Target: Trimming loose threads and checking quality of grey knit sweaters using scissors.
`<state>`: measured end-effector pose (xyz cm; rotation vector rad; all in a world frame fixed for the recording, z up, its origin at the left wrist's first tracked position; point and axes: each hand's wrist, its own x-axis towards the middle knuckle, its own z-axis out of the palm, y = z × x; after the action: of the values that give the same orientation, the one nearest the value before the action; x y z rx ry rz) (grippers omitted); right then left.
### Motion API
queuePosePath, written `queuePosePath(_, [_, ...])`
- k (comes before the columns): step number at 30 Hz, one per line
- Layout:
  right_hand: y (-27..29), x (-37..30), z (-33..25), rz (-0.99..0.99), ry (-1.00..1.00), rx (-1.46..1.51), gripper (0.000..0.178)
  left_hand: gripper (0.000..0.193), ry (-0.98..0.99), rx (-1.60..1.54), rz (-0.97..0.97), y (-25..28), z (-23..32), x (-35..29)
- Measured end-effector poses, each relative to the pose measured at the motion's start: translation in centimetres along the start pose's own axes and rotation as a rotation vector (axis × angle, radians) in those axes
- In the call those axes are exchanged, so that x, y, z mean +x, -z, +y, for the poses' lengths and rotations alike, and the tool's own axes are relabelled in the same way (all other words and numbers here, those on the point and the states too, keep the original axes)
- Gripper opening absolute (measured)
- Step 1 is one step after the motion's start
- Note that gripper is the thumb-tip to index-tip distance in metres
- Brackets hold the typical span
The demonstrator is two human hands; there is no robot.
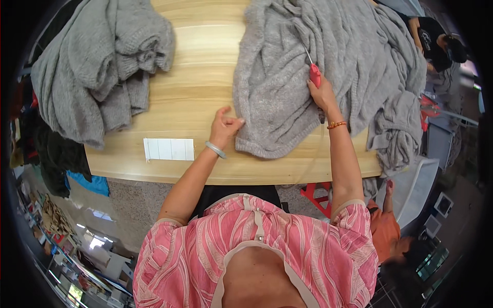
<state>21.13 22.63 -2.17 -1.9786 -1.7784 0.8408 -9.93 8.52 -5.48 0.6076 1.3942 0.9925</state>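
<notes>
A grey knit garment (277,108) lies spread and wrinkled on the wooden table, its lower ribbed edge towards me. My right hand (323,95) is closed around a red air blow gun (315,75), whose long thin metal nozzle points away over the knit. A pale hose runs from beneath that hand to the table's near edge. At the garment's left edge is my left hand (225,128), fingers apart and holding nothing, the thumb tip at the fabric. Whether it presses the cloth I cannot tell.
More grey knits (97,66) are heaped at the table's left. Further grey knit (398,123) hangs over the right end. A white ruled paper strip (168,149) lies on the tabletop (203,66). One person in black (431,43) is at far right, another in orange (385,231) behind at right.
</notes>
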Motion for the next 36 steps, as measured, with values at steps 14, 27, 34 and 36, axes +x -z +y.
queuePosePath(14, [-0.3, 0.4, 0.5, -0.020, 0.010, 0.020, 0.041, 0.036, 0.289, -0.608, -0.075, -1.1, 2.2, -3.9])
queuePosePath(27, [0.4, -1.4, -1.2, -0.086, 0.036, -0.014, 0.041, 0.050, -0.697, 0.977, 0.205, 2.6, 2.9, -5.0])
queuePosePath(34, [-0.2, -5.6, -6.3, 0.083, 0.400, -0.131, 0.043, 0.050, -0.808, 1.177, 0.038, 2.4, 1.1, 1.9])
queuePosePath(36, [0.0, -8.4, -9.1, 0.128, 0.570, -0.211, 0.044, 0.051, -0.772, 1.297, -0.024, 3.3, 0.2, 2.7])
